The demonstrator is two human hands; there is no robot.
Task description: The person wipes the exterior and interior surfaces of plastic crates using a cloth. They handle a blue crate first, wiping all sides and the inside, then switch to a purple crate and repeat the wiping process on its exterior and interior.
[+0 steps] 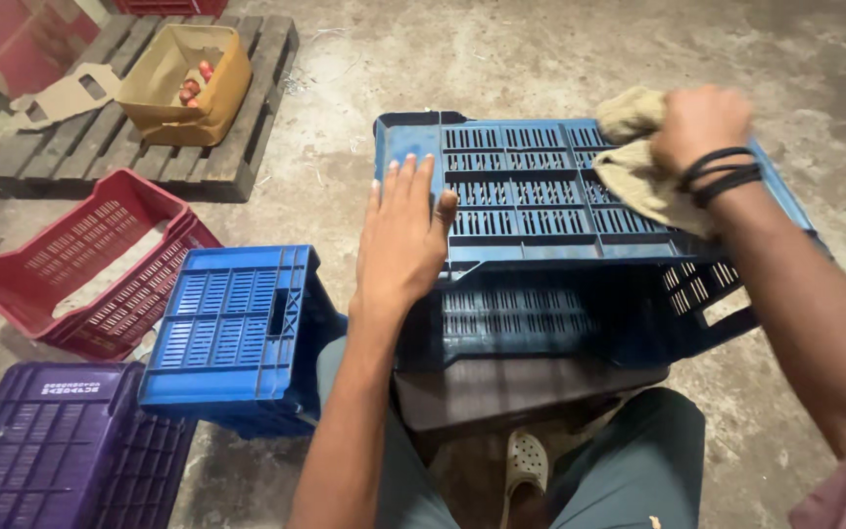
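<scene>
Head view, contents listed from largest to smallest.

Concrete floor [540, 59]: grey, stained, carrying everything listed below.

Wooden pallet [237, 137]: far left, weathered slats, lying flat on the floor.

Upturned blue crate [531, 196]: slotted plastic, base uppermost, resting on a dark brown stool [521, 392] between the person's knees. Both hands are on it.

Second blue crate [232, 333]: left of the person's leg, also base up, just beside the stool.

Red crate [90, 264]: open side up and tilted, between the pallet and the second blue crate.

Purple crate [61, 441]: bottom left corner, base up, touching the second blue crate's lower edge.

Cardboard box [188, 83]: tan, open-topped, tipped on the pallet; small red items inside, perhaps fruit, too small to tell.

Flat cardboard scrap [66, 93]: lying on the pallet left of the box.

Left hand [401, 235]: spread flat, fingers straight and together, palm down on the near left part of the upturned blue crate's base, thumb hooked over its front edge. It grips nothing.

Right hand [697, 122]: closed around a bunched beige cloth [638, 171], pressing it onto the far right part of the same crate's base. Dark bands [722, 174] circle the wrist.

White clog [526, 465]: perforated, on the foot seen below the stool, between the grey-green trouser legs.
</scene>
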